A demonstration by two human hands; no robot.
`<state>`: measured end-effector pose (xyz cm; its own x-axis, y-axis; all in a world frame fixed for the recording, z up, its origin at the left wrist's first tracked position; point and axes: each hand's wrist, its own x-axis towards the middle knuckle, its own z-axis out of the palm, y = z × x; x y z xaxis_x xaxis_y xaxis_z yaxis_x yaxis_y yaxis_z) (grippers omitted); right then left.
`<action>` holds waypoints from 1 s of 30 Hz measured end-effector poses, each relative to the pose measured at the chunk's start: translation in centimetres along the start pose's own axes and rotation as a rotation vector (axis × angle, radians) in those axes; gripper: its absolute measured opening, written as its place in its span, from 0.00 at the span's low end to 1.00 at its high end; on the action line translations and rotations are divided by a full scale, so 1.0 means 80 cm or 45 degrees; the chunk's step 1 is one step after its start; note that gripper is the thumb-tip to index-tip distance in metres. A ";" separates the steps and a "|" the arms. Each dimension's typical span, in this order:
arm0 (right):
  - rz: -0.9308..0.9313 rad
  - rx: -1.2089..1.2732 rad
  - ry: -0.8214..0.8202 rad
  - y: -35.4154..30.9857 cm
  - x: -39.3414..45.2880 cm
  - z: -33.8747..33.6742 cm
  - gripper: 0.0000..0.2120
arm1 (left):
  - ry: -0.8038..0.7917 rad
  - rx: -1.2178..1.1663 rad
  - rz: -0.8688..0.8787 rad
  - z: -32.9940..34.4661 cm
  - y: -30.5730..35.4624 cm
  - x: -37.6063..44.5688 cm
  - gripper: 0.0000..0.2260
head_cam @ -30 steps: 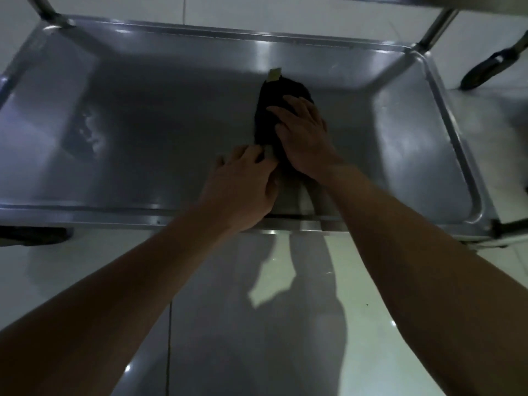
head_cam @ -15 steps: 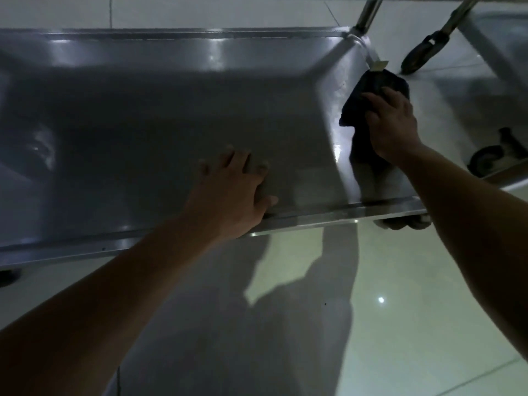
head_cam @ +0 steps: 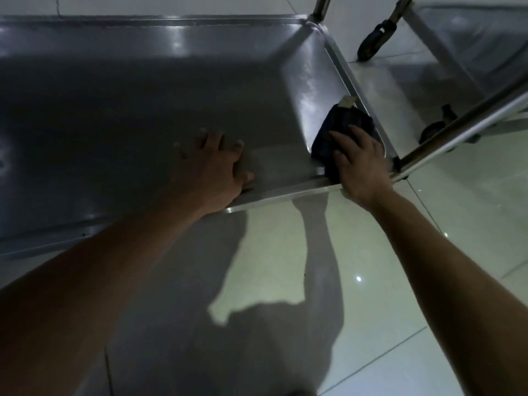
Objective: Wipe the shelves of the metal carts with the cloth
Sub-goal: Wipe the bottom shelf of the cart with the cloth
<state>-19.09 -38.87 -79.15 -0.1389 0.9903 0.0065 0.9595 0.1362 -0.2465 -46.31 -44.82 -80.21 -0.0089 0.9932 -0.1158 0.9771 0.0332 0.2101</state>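
The low metal cart shelf [head_cam: 137, 90] fills the upper left of the head view, with a raised rim all round. A dark cloth [head_cam: 343, 124] with a pale tag lies in the shelf's near right corner. My right hand [head_cam: 361, 164] presses flat on the cloth, fingers spread over it, wrist over the front rim. My left hand [head_cam: 217, 167] rests flat on the shelf floor by the front rim, fingers straight, left of the cloth and apart from it.
A second metal cart [head_cam: 471, 52] stands at the upper right, its frame bar [head_cam: 463, 130] slanting close to my right hand. Black caster wheels [head_cam: 374, 42] sit on the pale tiled floor [head_cam: 400, 281]. An upright post [head_cam: 321, 7] rises at the shelf's far right corner.
My right hand has slid the cloth along the shelf's right side from the far end toward the near right corner. My left hand has stayed on the shelf floor by the front rim.
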 end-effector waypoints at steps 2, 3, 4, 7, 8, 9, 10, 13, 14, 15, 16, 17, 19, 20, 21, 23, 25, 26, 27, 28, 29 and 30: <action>-0.023 0.027 0.000 -0.015 -0.017 0.002 0.20 | -0.017 0.004 0.024 -0.003 0.000 0.000 0.28; -0.050 0.034 0.005 -0.026 -0.024 0.004 0.20 | -0.031 -0.010 0.034 -0.005 0.000 0.000 0.27; -0.080 0.044 0.012 -0.039 -0.032 0.007 0.20 | -0.035 -0.036 0.037 -0.008 -0.001 -0.002 0.26; -0.135 0.072 0.018 -0.080 -0.055 0.017 0.20 | 0.113 -0.120 0.048 -0.019 -0.013 -0.025 0.19; -0.150 0.071 0.017 -0.092 -0.062 0.022 0.20 | 0.186 -0.117 0.075 -0.022 -0.019 -0.040 0.17; -0.166 0.065 0.017 -0.103 -0.068 0.026 0.20 | 0.238 -0.106 0.112 -0.023 -0.027 -0.056 0.16; -0.183 0.059 0.017 -0.114 -0.075 0.030 0.20 | 0.264 -0.092 0.144 -0.023 -0.035 -0.074 0.15; -0.236 0.051 -0.005 -0.152 -0.093 0.040 0.21 | 0.245 -0.062 0.150 -0.019 -0.060 -0.119 0.15; -0.258 0.055 -0.018 -0.166 -0.100 0.043 0.21 | 0.219 -0.057 0.144 -0.018 -0.066 -0.129 0.14; -0.287 0.061 -0.035 -0.179 -0.107 0.046 0.21 | 0.189 -0.041 0.137 -0.017 -0.070 -0.137 0.14; -0.324 0.067 -0.058 -0.191 -0.113 0.049 0.21 | 0.155 -0.015 0.127 -0.015 -0.072 -0.144 0.14; -0.369 0.067 -0.081 -0.202 -0.119 0.050 0.21 | 0.117 0.014 0.116 -0.013 -0.074 -0.149 0.15; -0.452 0.051 -0.127 -0.213 -0.124 0.049 0.22 | 0.062 0.051 0.097 -0.012 -0.076 -0.155 0.18; -0.483 0.045 -0.149 -0.213 -0.125 0.047 0.22 | 0.054 0.059 0.089 -0.012 -0.076 -0.157 0.19; -0.505 0.047 -0.168 -0.211 -0.126 0.043 0.22 | 0.055 0.063 0.089 -0.012 -0.077 -0.159 0.20; -0.537 0.050 -0.190 -0.200 -0.125 0.034 0.23 | 0.056 0.058 0.099 -0.015 -0.078 -0.162 0.20; -0.541 0.035 -0.184 -0.184 -0.125 0.026 0.23 | 0.050 0.075 0.108 -0.018 -0.079 -0.166 0.21; -0.524 0.033 -0.166 -0.174 -0.124 0.022 0.24 | 0.045 0.090 0.108 -0.019 -0.079 -0.167 0.22; -0.500 0.035 -0.139 -0.164 -0.122 0.017 0.24 | 0.036 0.098 0.102 -0.020 -0.079 -0.168 0.22; -0.474 0.032 -0.114 -0.152 -0.120 0.013 0.24 | 0.022 0.101 0.095 -0.021 -0.078 -0.167 0.22; -0.454 0.019 -0.095 -0.140 -0.119 0.010 0.25 | 0.006 0.103 0.088 -0.023 -0.076 -0.166 0.21; -0.443 -0.001 -0.086 -0.129 -0.117 0.007 0.27 | -0.006 0.104 0.080 -0.025 -0.074 -0.165 0.21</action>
<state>-27.83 -49.60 -77.22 -0.4731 0.8806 0.0261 0.8523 0.4649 -0.2397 -52.38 -57.87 -78.02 0.0540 0.9925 -0.1095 0.9898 -0.0387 0.1371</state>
